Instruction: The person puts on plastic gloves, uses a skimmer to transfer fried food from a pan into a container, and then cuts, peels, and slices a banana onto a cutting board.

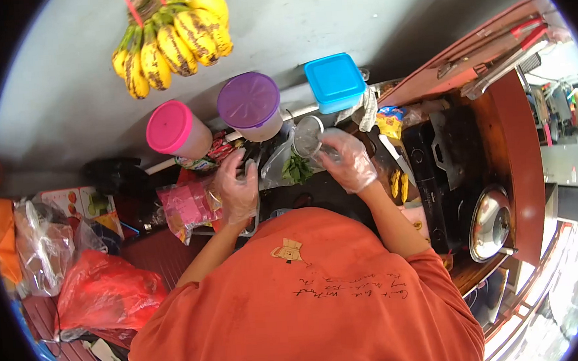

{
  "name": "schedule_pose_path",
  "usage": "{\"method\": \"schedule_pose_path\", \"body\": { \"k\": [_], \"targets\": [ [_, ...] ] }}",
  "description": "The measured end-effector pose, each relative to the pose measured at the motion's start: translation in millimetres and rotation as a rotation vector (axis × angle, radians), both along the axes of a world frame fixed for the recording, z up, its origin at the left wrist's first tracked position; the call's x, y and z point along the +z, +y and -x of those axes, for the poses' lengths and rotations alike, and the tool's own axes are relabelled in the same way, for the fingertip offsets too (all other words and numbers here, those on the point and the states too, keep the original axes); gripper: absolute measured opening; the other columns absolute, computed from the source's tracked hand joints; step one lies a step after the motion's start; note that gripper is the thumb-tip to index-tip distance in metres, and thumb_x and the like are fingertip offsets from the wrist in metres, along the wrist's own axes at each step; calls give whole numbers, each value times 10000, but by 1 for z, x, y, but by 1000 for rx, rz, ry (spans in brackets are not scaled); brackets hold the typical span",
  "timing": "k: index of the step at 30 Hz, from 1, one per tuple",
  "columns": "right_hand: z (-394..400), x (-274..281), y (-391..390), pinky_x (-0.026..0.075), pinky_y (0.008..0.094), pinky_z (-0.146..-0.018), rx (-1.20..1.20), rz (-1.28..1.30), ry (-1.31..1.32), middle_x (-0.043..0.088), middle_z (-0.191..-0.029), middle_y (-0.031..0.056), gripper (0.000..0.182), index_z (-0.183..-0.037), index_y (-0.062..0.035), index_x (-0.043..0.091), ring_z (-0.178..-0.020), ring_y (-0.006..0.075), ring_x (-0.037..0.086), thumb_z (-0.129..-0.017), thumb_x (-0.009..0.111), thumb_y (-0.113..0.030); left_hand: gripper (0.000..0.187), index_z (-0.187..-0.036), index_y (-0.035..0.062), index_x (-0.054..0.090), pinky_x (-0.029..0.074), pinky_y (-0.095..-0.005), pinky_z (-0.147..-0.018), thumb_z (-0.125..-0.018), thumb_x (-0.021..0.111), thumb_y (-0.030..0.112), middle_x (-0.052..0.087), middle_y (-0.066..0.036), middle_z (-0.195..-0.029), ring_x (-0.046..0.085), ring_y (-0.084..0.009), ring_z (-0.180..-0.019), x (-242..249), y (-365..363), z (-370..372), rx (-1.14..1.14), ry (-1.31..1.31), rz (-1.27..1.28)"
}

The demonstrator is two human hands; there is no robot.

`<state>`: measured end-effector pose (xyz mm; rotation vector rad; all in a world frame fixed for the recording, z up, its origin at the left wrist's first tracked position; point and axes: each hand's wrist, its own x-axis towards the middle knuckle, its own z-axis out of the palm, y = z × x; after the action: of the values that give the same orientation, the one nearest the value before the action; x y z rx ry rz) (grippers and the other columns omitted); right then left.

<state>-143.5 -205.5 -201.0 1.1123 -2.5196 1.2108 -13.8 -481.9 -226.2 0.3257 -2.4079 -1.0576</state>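
Note:
Both of my hands wear clear plastic gloves. My right hand holds a small clear plastic cup at its rim, tilted so the round mouth shows. Just below the cup lies a bunch of green leaves, next to a clear plastic bag. To the left, my left hand is raised with thumb and fingers apart and nothing visible between them. Beside it sits a pink plastic packet.
A pink-lidded tub, a purple-lidded tub and a blue box line the wall. Bananas hang above. At right are a knife, a stove and a metal lid. A red bag lies left.

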Motion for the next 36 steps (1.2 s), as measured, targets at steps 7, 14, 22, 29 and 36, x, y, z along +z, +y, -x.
{"method": "schedule_pose_path", "body": {
  "k": [7, 14, 22, 29, 36],
  "targets": [
    [-62, -27, 68, 546, 427, -881, -300, -86, -475, 740, -1018, 191, 229, -1050, -39, 756, -973, 363, 704, -913, 682, -206, 405, -1171, 91, 703, 501, -450, -850, -796, 820, 189, 669, -77, -1105, 634, -295, -974, 87, -6, 71, -124, 209, 681],
    [-72, -17, 81, 535, 434, -920, -315, -232, -622, 731, -1063, 202, 343, -1138, -50, 739, -1032, 365, 693, -949, 638, -317, 409, -1177, 122, 704, 479, -440, -883, -805, 798, 261, 662, -38, -1124, 611, -251, -1006, 96, -4, 85, -276, 149, 893],
    [-98, -15, 125, 519, 467, -946, -414, -235, -611, 720, -1104, 212, 439, -1167, -35, 710, -1072, 394, 667, -974, 580, -407, 311, -1096, 85, 728, 507, -472, -825, -823, 796, 218, 683, -87, -1070, 633, -314, -951, 105, 43, 74, -507, 402, 767],
    [-188, -10, 180, 505, 469, -991, -645, -462, -828, 696, -1191, 216, 528, -1183, 5, 690, -1122, 401, 652, -978, 533, -456, 228, -1029, 75, 751, 542, -456, -832, -841, 757, 204, 728, -127, -1036, 683, -338, -944, 39, 164, 89, -1250, 111, 513],
    [-282, -33, 226, 479, 449, -1059, -867, -427, -1066, 676, -1267, 208, 529, -1239, -16, 686, -1218, 367, 620, -948, 564, -440, 203, -1011, 89, 741, 547, -489, -789, -877, 660, 219, 708, -143, -870, 686, -363, -841, -41, 312, 72, -1658, -175, 530]
  ]
}}
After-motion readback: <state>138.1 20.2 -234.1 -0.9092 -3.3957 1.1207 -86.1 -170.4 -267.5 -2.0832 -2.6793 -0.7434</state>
